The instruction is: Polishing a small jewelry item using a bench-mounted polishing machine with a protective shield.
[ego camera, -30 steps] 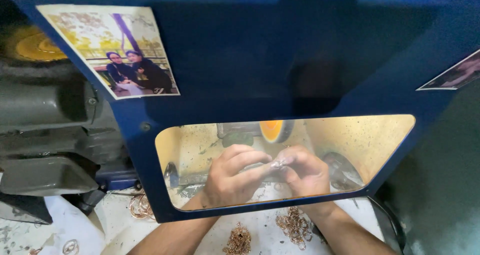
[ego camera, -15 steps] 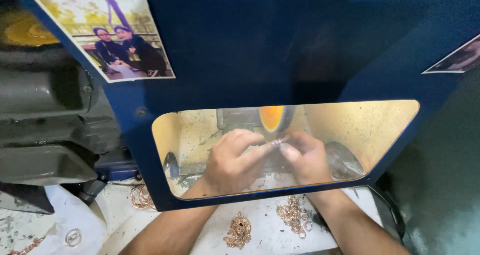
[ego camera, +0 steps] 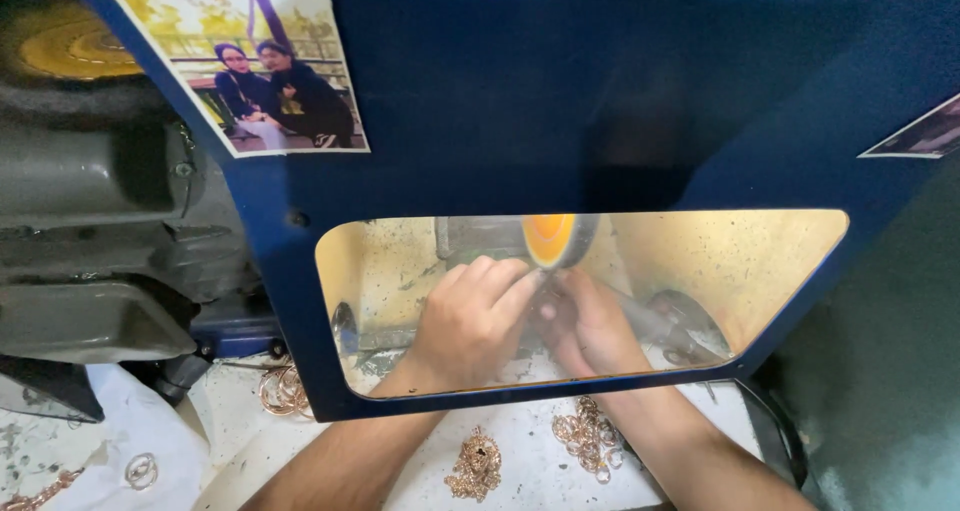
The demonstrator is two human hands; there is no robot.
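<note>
Both my hands reach behind the clear window (ego camera: 760, 261) of a blue shield (ego camera: 560, 101). My left hand (ego camera: 470, 321) and my right hand (ego camera: 590, 321) meet fingertip to fingertip just below a spinning orange-yellow polishing wheel (ego camera: 553, 239). They pinch a small metal piece between them against the wheel's underside; the piece is almost hidden by my fingers and I cannot tell its shape.
Heaps of gold-coloured chains and rings lie on the white bench: one heap (ego camera: 477, 464) between my forearms, another heap (ego camera: 585, 439) by my right wrist, rings (ego camera: 282, 389) at the left. A grey motor housing (ego camera: 90, 231) stands at left. A photo print (ego camera: 250, 61) is stuck on the shield.
My hands have lifted the small piece closer, up against the wheel. The view has shifted slightly, so the window sits a little further right and lower.
</note>
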